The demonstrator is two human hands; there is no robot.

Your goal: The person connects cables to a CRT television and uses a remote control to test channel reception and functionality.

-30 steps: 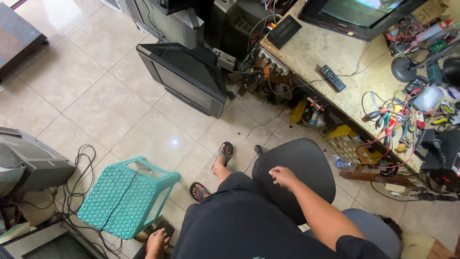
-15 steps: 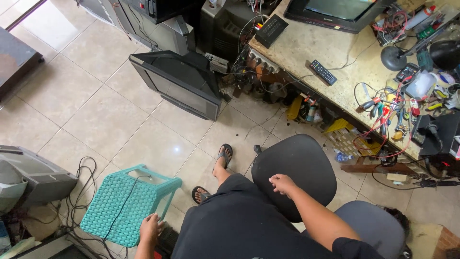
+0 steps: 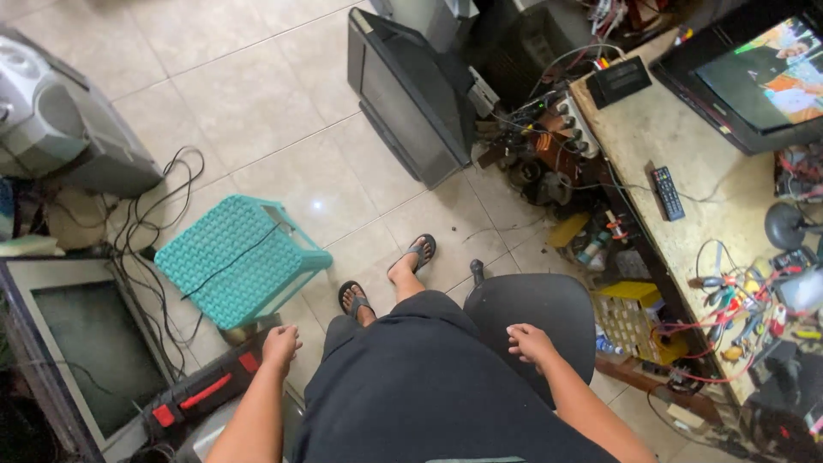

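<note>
1. Chair seat point(image 3: 536, 321), round and black, lies under the right hand point(image 3: 530, 341), whose fingers point(image 3: 516, 327) rest loosely spread on its near edge, as half a second ago.
2. Since that earlier frame the left hand point(image 3: 280, 346) has lifted clear; it now hangs open, fingers slightly curled, holding nothing.
3. Just beyond those left fingers stands a teal plastic stool point(image 3: 243, 259); below them lies a black and red case point(image 3: 201, 394), partly cut off.
4. Both forearms run out of the bottom edge; the workbench point(image 3: 677, 146) clutter is hard to make out.
</note>
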